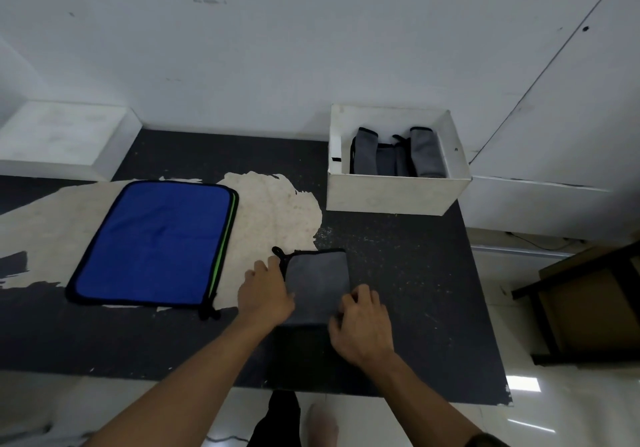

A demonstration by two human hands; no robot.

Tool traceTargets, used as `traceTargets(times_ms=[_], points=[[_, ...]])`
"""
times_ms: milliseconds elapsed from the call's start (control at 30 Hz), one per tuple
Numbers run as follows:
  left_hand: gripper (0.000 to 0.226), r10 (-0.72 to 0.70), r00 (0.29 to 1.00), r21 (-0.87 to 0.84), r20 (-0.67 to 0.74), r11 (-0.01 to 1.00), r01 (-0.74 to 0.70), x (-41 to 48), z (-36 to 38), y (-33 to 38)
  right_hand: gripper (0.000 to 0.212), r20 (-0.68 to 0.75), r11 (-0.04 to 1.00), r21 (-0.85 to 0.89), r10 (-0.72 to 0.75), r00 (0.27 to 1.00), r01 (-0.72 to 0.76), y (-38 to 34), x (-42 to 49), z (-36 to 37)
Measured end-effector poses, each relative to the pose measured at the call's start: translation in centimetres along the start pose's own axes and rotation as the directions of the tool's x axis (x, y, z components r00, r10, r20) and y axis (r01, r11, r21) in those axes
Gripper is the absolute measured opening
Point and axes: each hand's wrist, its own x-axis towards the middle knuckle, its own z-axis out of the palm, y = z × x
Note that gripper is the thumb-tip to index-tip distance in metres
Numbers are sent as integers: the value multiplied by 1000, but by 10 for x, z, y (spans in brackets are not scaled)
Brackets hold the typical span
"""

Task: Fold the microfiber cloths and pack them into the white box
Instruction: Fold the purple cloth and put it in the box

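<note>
Table (398, 273): dark, worn top with a pale bare patch, set against a white wall.
Grey cloth (317, 280): lies partly folded near the front edge, between both hands, its loop at the far left corner.
Left hand (266, 291): fingers laid flat along the cloth's left edge, likely pinning it so the fold stays square.
Right hand (363, 325): fingers curled on the near right corner, apparently pinching it for the next fold, though the grip is partly hidden.
White box (391, 194): far right and well apart from the hands, with folded grey cloths (398, 156) standing upright inside.
Blue cloth (152, 242): flat on the left, over a green one (227, 239), waiting.
</note>
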Motion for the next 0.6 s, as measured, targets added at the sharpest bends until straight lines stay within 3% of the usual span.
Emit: traceTargets(times_ms=[100,200,267,333,600], points=[[72,267,953,133,-143,959,-249,6,12,2,41,-145,1000,19,-14,989,17,-15,9,-1],[70,391,920,265,9,887,-380,9,31,-10,54,27,996,61,-73,997,72,-21,26,8],[70,386,919,295,82,871,-393,6,47,-27,64,163,993,-4,-115,980,117,-15,33,19],[72,364,929,303,66,880,-366,1,55,-43,67,224,987,-69,-126,966,144,-5,34,29],[87,321,942,339,93,880,-333,2,50,-53,71,260,975,-147,-122,958,164,3,36,33]])
